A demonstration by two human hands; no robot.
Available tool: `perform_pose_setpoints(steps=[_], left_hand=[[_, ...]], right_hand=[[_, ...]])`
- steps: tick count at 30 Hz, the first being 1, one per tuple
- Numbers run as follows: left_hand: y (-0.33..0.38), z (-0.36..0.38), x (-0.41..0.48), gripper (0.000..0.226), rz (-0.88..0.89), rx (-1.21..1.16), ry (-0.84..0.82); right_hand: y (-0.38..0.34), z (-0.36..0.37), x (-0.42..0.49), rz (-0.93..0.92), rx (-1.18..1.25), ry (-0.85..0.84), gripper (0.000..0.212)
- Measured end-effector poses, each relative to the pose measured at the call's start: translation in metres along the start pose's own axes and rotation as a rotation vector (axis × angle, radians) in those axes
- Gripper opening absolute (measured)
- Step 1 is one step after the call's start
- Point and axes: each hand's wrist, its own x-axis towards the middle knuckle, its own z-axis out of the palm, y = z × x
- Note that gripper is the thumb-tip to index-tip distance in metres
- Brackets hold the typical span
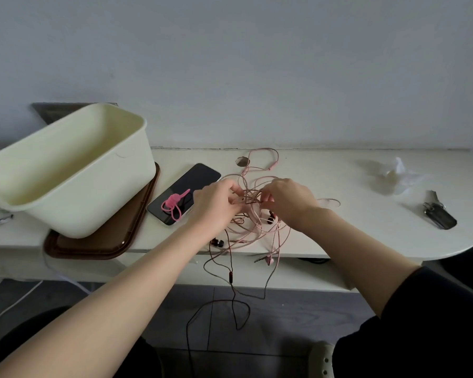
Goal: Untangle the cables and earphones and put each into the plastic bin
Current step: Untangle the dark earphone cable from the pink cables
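Head view looks down on a pale table (339, 170) against a wall. At its left end the cream plastic bin (66, 170) sits on a brown tray (93, 246), open top towards the viewer, and no cord shows inside it.

The tangle (253, 227) lies in the middle of the table near the front edge, well apart from the bin. Pink cords loop over the tabletop, and a dark earphone lead (231, 279) hangs off the edge towards the floor. A phone (185, 193) with a pink cable tie (172, 204) on its screen lies between the bin and the tangle.

Both hands work at the knot's centre. The left hand (216, 203) has its fingers curled in, pinching a few strands. The right hand (287, 199) pinches other strands just beside it, fingertips close together. Keys (438, 214) lie far to the right.

The step in hand looks like loosening the core of the knot. It probably goes best by spreading the crossing strands apart, not pulling them taut. Next, one colour can be followed to a free end, and that end fed back through the loops. The hanging dark lead adds weight, so lifting it onto the table first should ease the knot. The small earbuds (271, 218) may snag in tight loops.
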Motion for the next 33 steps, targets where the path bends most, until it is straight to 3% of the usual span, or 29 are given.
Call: perform_pose_setpoints(steps=[7,13,20,27,33], left_hand=[[-0.004,-0.007,0.005,0.009,0.014,0.103,0.095],[-0.004,-0.007,0.007,0.020,0.087,0.263,-0.028],[0.005,-0.010,0.008,0.017,-0.060,-0.211,0.074],[-0.001,-0.013,0.006,0.013,-0.051,-0.073,-0.031],[0.004,-0.014,0.001,0.017,-0.027,-0.063,-0.094]], right_hand=[[0.003,-0.008,0.001,0.045,0.084,0.043,0.012],[0.007,-0.009,-0.003,0.009,0.081,0.016,0.017],[0.005,-0.009,-0.002,0.024,0.087,0.044,0.021],[0.005,-0.010,0.000,-0.039,0.278,-0.011,0.025],[0.003,-0.011,-0.004,-0.067,0.255,-0.104,0.021]])
